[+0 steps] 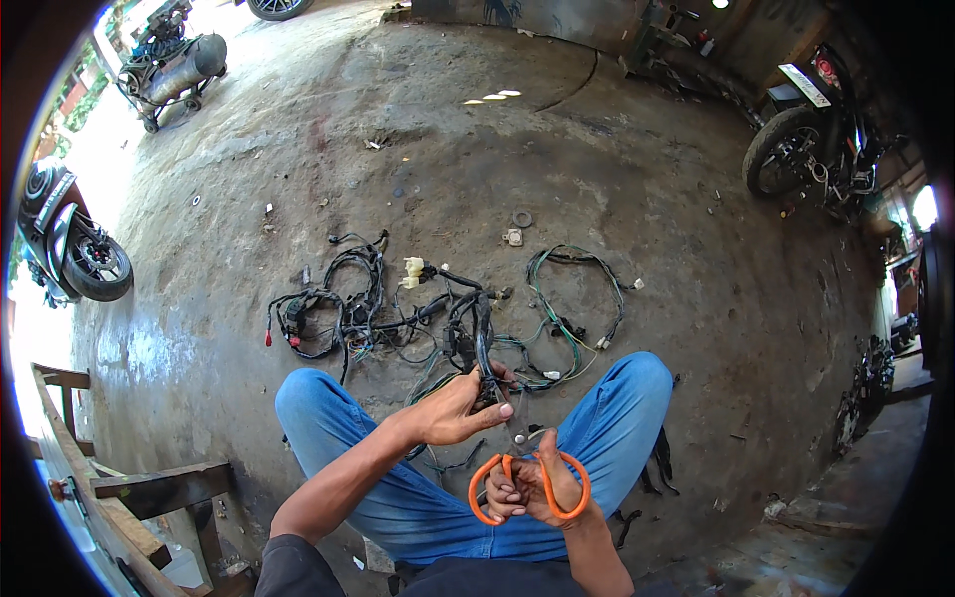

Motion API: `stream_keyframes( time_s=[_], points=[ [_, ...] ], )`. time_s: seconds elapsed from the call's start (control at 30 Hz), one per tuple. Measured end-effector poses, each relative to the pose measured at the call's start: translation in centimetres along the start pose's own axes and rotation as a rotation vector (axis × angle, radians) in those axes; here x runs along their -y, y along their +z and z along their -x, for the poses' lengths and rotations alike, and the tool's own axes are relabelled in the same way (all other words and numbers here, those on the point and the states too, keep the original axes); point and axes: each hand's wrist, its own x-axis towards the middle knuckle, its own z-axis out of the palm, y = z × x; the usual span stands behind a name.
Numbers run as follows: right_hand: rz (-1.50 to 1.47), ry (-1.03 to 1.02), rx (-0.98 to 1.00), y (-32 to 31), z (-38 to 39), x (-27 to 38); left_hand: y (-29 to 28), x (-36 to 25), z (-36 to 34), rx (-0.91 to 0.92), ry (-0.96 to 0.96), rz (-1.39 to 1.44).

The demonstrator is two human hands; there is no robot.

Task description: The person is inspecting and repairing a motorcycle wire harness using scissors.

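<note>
My left hand [460, 406] grips a black taped bundle of the wiring harness [482, 338], low between my bent knees in blue jeans. My right hand [527, 488] holds scissors with orange looped handles [572, 468]; their metal blades point up at the bundle beside my left fingers, and whether they touch it I cannot tell. The rest of the harness lies on the concrete floor in loops of black and green wires, with white connectors [414, 269] and a red-tipped end [269, 336].
A motorbike [781, 154] stands at the right, another [90, 259] at the left, and a wheeled machine with a tank [174, 80] at the upper left. A wooden bench [149, 483] is at my lower left. A ring [521, 218] and small scraps lie on the floor [696, 279].
</note>
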Motion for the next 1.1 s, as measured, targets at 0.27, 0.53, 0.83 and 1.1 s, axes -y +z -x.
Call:
stream_keyframes(
  time_s=[0.27,0.53,0.83,1.1],
  points=[
    [0.383,-0.335,-0.448,0.5,-2.7,0.9,3.2,1.7,0.4,-0.048,-0.077,-0.072],
    [0.473,-0.35,-0.405,1.5,1.3,3.0,-1.1,-0.2,-0.1,-0.158,0.033,-0.006],
    [0.515,-0.132,-0.265,1.0,0.6,-1.2,-1.5,-0.4,0.3,-0.341,-0.149,0.392],
    [0.49,-0.09,-0.254,3.3,-1.2,-0.4,0.3,2.5,0.3,-0.367,-0.113,0.468]
  ],
)
